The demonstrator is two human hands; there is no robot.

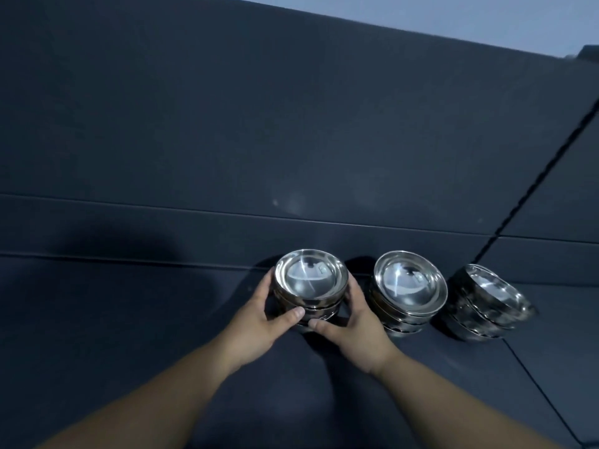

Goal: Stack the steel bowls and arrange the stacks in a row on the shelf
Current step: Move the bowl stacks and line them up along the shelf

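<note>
Hands enclose the left-end stack of steel bowls point(311, 286), which stands near the back edge of the dark shelf point(129, 319), first in a row of three.

Risk, as judged: uneven pressure could skew the nested bowls. A drift to the right could knock the middle stack point(410, 293), which is just beside the right hand point(353, 325). The right-end stack point(486, 303) looks tilted; this may be lens distortion.

Left hand point(256, 322) and right hand each curl half-closed round the stack's sides, with the thumbs meeting on its near face.
</note>
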